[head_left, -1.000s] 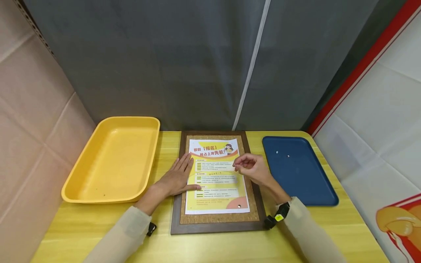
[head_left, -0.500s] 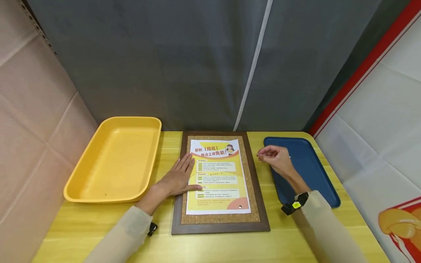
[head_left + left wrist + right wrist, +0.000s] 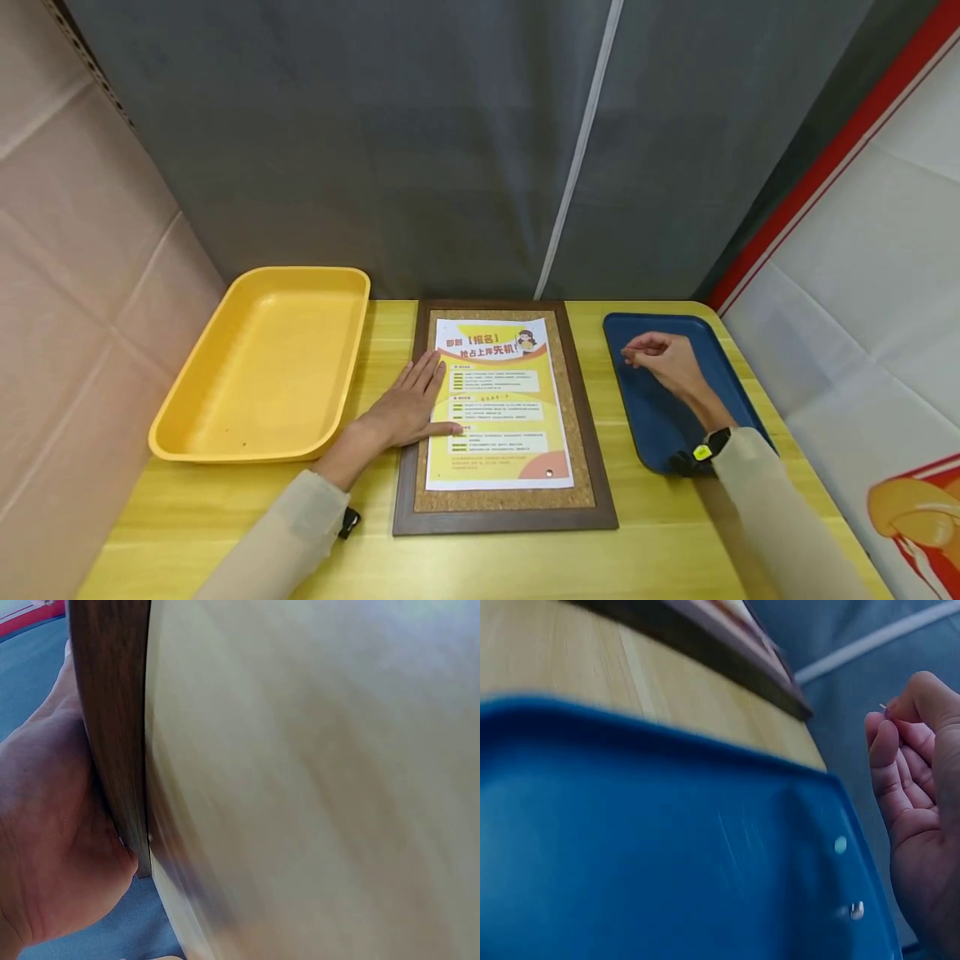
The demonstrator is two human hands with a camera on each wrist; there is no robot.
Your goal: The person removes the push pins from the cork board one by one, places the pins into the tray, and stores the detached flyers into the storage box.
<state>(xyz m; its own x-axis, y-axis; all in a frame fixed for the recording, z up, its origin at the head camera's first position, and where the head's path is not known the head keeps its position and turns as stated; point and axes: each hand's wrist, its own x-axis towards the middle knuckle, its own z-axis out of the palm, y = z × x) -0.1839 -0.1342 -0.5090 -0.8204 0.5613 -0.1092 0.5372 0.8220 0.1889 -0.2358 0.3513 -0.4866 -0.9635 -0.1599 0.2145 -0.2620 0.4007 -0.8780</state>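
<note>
My left hand (image 3: pixel 400 410) lies flat with fingers spread over the left side of a yellow and white poster (image 3: pixel 491 454) on a cork board (image 3: pixel 510 499) with a dark wooden frame. A thumbtack (image 3: pixel 549 472) sits in the poster's lower right corner. Over the blue tray (image 3: pixel 675 417), my right hand (image 3: pixel 663 363) pinches a thumbtack (image 3: pixel 884 707) between thumb and fingertips; only its pin shows. Two small thumbtacks, one pale (image 3: pixel 841 844) and one shiny (image 3: pixel 857 910), lie in the tray in the right wrist view. In the left wrist view, the palm (image 3: pixel 56 825) rests against the frame's edge.
A deep yellow tray (image 3: pixel 159 433) stands left of the board on the wooden table (image 3: pixel 510 567). A grey curtain (image 3: pixel 375 150) rises behind the table's back edge. White panels flank both sides.
My right hand has moved from over the poster to the right, across the frame, and is now above the blue tray, still pinching. The left hand stays on the poster.
</note>
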